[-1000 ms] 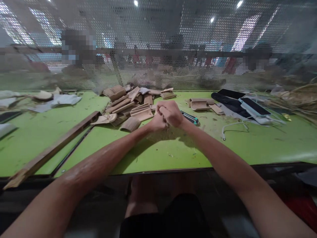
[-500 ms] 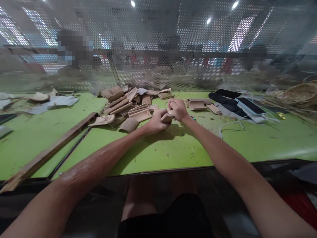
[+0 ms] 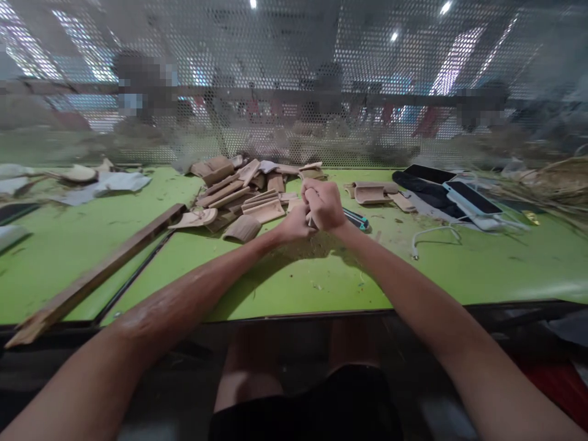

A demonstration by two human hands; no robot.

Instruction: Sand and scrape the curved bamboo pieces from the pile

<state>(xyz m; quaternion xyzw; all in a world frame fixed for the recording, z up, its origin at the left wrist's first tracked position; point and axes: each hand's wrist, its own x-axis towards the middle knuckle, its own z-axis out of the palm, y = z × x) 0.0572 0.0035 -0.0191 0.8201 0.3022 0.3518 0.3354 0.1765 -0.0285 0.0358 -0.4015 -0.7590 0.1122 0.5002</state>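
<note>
My left hand (image 3: 295, 224) is closed around a small piece of bamboo (image 3: 312, 221), of which only a sliver shows between the two hands. Pressed against it, my right hand (image 3: 324, 203) makes a fist over the near part of the left fingers. A thin pale tip (image 3: 301, 175) shows above the right knuckles; what the right fingers grip is hidden. Just right of the right wrist lies a black and teal utility knife (image 3: 358, 220). Behind and left of the hands is a heap of curved bamboo pieces (image 3: 263, 210).
On the green table (image 3: 285, 288) a long wooden bar (image 3: 103, 269) lies at left. Right of the hands are more bamboo pieces (image 3: 371, 193), a phone (image 3: 473, 197), a white cable (image 3: 434, 231) and a black cloth-like item (image 3: 427, 191). A perforated metal screen (image 3: 275, 128) stands behind.
My right hand has moved down and left over the left hand, covering most of the bamboo piece. The utility knife now shows beside the right wrist. The view has shifted slightly.
</note>
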